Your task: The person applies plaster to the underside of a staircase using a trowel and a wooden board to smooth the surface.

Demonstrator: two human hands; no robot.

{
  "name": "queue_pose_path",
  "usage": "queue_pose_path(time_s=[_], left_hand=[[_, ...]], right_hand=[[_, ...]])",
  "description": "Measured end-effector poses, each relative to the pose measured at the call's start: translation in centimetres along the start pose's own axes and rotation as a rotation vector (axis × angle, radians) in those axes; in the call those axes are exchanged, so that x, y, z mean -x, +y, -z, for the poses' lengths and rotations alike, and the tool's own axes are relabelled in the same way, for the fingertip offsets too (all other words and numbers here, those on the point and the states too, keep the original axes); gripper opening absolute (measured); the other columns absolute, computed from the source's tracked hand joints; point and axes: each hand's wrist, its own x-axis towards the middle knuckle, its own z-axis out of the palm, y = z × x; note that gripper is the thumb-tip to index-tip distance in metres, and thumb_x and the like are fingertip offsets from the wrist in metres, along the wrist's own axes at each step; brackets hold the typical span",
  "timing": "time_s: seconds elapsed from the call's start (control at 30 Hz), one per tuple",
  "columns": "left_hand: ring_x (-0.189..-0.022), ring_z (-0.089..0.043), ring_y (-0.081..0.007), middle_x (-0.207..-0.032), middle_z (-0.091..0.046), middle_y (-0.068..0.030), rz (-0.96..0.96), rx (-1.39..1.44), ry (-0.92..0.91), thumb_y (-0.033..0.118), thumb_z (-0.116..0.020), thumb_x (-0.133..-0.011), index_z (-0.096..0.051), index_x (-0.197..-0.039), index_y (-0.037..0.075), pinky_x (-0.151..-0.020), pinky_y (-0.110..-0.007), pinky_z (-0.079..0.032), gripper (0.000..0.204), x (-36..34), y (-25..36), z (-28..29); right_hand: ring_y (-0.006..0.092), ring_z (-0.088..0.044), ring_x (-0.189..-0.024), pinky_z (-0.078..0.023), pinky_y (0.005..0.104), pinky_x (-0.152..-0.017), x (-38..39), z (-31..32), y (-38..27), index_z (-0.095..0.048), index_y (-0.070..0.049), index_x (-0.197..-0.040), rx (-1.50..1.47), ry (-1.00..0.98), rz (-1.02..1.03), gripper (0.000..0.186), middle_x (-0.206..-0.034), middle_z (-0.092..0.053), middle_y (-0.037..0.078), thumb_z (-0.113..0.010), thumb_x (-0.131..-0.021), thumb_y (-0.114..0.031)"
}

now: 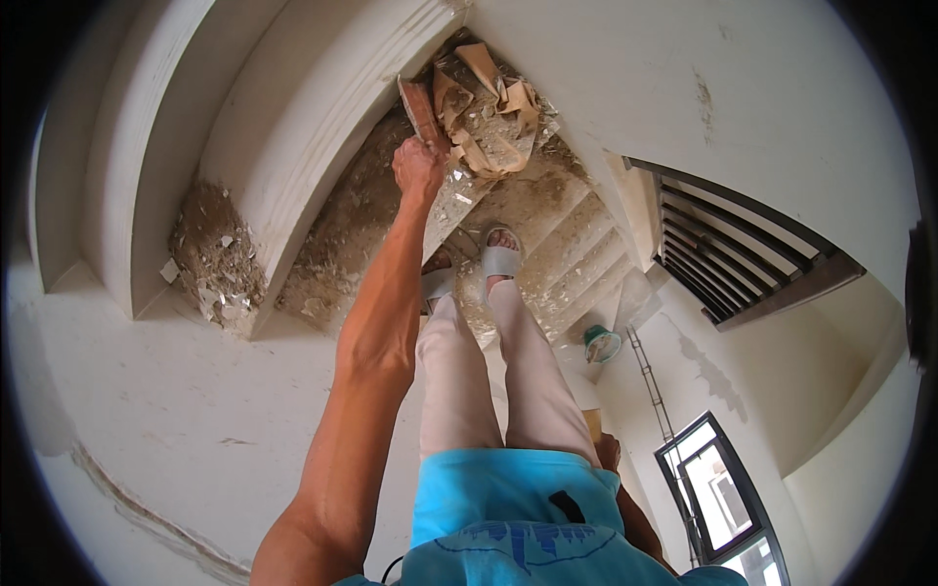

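Observation:
My left hand [419, 168] reaches far forward, fingers closed round the near end of a reddish-brown flat rectangular tool [419, 109]. The tool lies beside the stair riser, just left of a torn brown paper sack [477, 154] with plaster chips and dust about it. Down by my right hip, my right hand [608, 451] is partly hidden by my clothes. It is closed on a tan flat-sided piece [592, 423], whose kind I cannot make out. My feet in light sandals [502, 260] stand on the dusty stair just below the sack.
White curved steps [283, 107] rise at the left, with a rubble heap [220, 254] on one. Debris-strewn steps [576, 264] descend at the right. Beyond are a teal bucket [601, 345], a dark railing [733, 244], a thin ladder [653, 386] and a window [723, 488].

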Motion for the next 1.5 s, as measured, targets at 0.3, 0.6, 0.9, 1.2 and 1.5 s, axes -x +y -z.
queue_pose_path(time_s=[0.3, 0.6, 0.9, 1.2, 1.5], left_hand=[[-0.087, -0.061, -0.0482, -0.087, -0.064, -0.0298, -0.128, -0.03, 0.032, 0.015, -0.057, -0.087, -0.06, -0.086, -0.005, -0.075, -0.055, -0.047, 0.02, 3.7, -0.2, 5.1], [-0.07, -0.069, -0.0279, -0.085, -0.067, -0.0178, 0.059, 0.551, -0.203, 0.011, -0.053, -0.091, -0.062, -0.104, -0.005, -0.056, -0.041, -0.059, 0.022, 8.0, -1.2, 11.9], [-0.07, -0.067, -0.0296, -0.082, -0.067, -0.0173, -0.046, 0.212, -0.006, 0.007, -0.053, -0.085, -0.063, -0.099, -0.004, -0.059, -0.039, -0.057, 0.021, 13.7, -3.8, 19.8], [-0.078, -0.058, -0.05, -0.08, -0.059, -0.0306, -0.258, -0.146, -0.08, 0.011, -0.052, -0.082, -0.057, -0.085, -0.005, -0.064, -0.054, -0.042, 0.017, 17.6, -11.6, 24.8], [-0.083, -0.061, -0.0481, -0.082, -0.063, -0.028, -0.239, -0.184, -0.232, 0.017, -0.053, -0.086, -0.064, -0.096, -0.003, -0.066, -0.049, -0.046, 0.025, 18.0, -19.1, 27.4]], right_hand=[[0.0407, -0.068, -0.085, -0.054, 0.05, -0.077, 0.4, -0.3, -1.3, -0.073, -0.008, -0.094, -0.04, -0.037, 0.05, 0.022, -0.088, -0.07, 0.021, -0.059, -0.078, -0.012], [0.0409, -0.067, -0.078, -0.053, 0.0497, -0.071, -0.5, 1.2, -0.6, -0.07, -0.004, -0.081, -0.167, 0.074, 0.116, 0.015, -0.08, -0.068, 0.022, -0.058, -0.074, -0.01], [0.0418, -0.066, -0.075, -0.052, 0.0504, -0.07, -4.1, 2.3, -2.0, -0.07, -0.003, -0.083, 0.002, 0.176, 0.39, 0.019, -0.078, -0.067, 0.023, -0.06, -0.07, -0.012], [0.0392, -0.068, -0.085, -0.053, 0.0483, -0.076, -0.5, 4.1, -2.9, -0.072, -0.006, -0.088, -0.132, 0.166, 0.293, 0.019, -0.088, -0.07, 0.019, -0.061, -0.074, -0.013], [0.0392, -0.068, -0.081, -0.054, 0.0481, -0.075, 6.2, 2.3, -4.3, -0.074, -0.011, -0.094, -0.429, 0.251, 0.136, 0.023, -0.084, -0.07, 0.02, -0.063, -0.074, -0.012]])
